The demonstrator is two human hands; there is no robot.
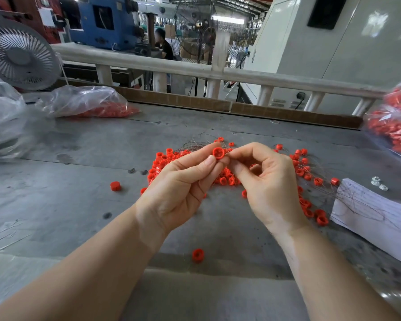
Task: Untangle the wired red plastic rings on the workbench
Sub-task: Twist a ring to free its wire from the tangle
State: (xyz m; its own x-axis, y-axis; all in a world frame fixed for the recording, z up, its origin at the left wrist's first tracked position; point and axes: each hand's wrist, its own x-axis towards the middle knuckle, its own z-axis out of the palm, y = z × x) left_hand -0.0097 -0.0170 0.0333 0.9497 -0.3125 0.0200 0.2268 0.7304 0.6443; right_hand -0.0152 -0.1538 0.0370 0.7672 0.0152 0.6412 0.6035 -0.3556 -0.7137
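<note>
One red ring (218, 153) is pinched between the thumb and forefinger of the left hand (178, 188), its open face turned toward the camera. The right hand (267, 181), fingertips narrowed as if on wire, touches its right side; the tangled pile (227, 177) lies beneath both.

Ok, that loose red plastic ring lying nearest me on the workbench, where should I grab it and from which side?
Pinch the loose red plastic ring across its outer wall, coming straight down from above. It lies alone on the grey workbench, opening tilted up, with bare surface all round.
</note>
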